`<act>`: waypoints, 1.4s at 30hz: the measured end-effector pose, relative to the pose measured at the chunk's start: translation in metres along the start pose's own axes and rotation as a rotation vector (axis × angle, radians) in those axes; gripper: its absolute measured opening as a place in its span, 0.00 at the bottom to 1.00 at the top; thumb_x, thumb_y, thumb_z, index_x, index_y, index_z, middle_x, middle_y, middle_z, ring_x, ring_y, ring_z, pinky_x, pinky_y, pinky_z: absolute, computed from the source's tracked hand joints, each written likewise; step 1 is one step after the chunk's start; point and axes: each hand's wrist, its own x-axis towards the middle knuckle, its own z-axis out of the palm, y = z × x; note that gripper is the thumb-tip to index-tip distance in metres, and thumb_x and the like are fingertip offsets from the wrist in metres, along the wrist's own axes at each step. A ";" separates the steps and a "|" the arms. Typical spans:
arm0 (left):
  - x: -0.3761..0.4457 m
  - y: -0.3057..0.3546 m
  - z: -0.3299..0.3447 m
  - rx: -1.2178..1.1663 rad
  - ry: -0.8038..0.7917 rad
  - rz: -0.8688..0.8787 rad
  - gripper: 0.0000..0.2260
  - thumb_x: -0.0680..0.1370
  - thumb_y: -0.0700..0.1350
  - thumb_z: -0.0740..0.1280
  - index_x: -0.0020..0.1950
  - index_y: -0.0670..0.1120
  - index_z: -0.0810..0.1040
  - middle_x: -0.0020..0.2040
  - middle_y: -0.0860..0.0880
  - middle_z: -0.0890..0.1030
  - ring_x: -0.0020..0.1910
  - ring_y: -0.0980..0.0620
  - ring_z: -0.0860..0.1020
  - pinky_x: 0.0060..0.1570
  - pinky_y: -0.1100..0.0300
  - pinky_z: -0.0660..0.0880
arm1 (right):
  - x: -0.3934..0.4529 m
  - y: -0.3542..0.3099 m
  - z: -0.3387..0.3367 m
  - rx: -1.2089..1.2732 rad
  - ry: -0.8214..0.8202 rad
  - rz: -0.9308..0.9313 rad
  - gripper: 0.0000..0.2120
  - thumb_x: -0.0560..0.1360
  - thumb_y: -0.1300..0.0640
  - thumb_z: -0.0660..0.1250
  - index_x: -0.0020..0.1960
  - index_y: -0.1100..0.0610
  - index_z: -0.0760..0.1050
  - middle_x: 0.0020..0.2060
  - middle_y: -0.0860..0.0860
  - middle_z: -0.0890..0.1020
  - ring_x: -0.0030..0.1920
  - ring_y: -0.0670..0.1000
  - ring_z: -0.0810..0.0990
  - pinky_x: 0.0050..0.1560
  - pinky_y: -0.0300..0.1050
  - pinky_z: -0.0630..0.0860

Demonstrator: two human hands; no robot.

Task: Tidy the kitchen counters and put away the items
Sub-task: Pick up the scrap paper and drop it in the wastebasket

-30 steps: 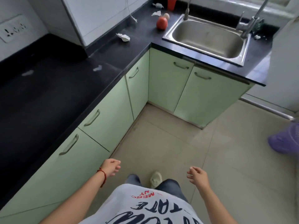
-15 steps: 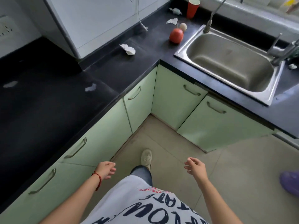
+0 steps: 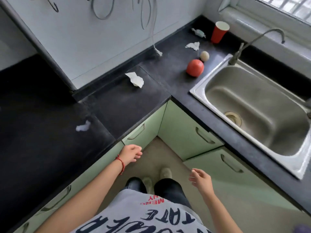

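The head view looks down into the inner corner of an L-shaped dark surface (image 3: 121, 105) set over pale green cabinet doors (image 3: 183, 132). The person stands in that corner, shoes on the tan floor (image 3: 166, 158), in a grey shirt with dark lettering. The left hand (image 3: 130, 154), with a red cord at its wrist, hangs just off the edge of the surface in front of a cabinet door, fingers loosely curled and holding nothing. The right hand (image 3: 201, 179) is low over the floor near the cabinets under the sink, fingers spread loosely and likewise empty. Neither hand touches anything. On the surface, a crumpled white paper (image 3: 135, 79) lies near the wall panel, and a smaller white scrap (image 3: 82, 127) lies nearer the person on the left run. Farther back, a red round fruit (image 3: 194, 67) sits just beside the left rim of the steel sink (image 3: 198, 96), with a small pale ball (image 3: 204, 56) close behind it. Beyond those lie another crumpled white paper (image 3: 193, 45), a small twisted wrapper (image 3: 199, 32) and an upright red cup (image 3: 219, 32) near the back wall. A curved tap (image 3: 252, 42) rises at the sink's back corner, and the basin holds nothing but its drain. A thin white cable (image 3: 154, 39) hangs down the wall panel to the surface.
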 end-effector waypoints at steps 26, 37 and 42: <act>0.051 0.053 -0.003 0.820 0.750 0.097 0.24 0.71 0.56 0.55 0.62 0.46 0.75 0.64 0.44 0.77 0.62 0.43 0.76 0.56 0.46 0.75 | 0.127 -0.369 0.212 -1.037 -0.539 -1.151 0.23 0.78 0.59 0.56 0.72 0.53 0.61 0.75 0.53 0.59 0.74 0.56 0.56 0.70 0.52 0.59; 0.050 0.050 -0.001 0.787 0.767 0.114 0.23 0.73 0.55 0.56 0.65 0.46 0.70 0.67 0.44 0.74 0.68 0.45 0.68 0.62 0.45 0.72 | 0.133 -0.328 0.206 -1.252 -0.454 -1.416 0.11 0.65 0.71 0.69 0.47 0.67 0.77 0.39 0.65 0.78 0.38 0.67 0.77 0.32 0.54 0.77; 0.051 0.050 -0.003 0.857 0.761 0.118 0.24 0.72 0.55 0.55 0.63 0.45 0.74 0.65 0.43 0.76 0.63 0.43 0.75 0.58 0.45 0.74 | 0.116 -0.310 0.183 -1.133 -0.392 -1.146 0.14 0.76 0.61 0.61 0.59 0.65 0.73 0.53 0.62 0.76 0.53 0.64 0.75 0.47 0.53 0.73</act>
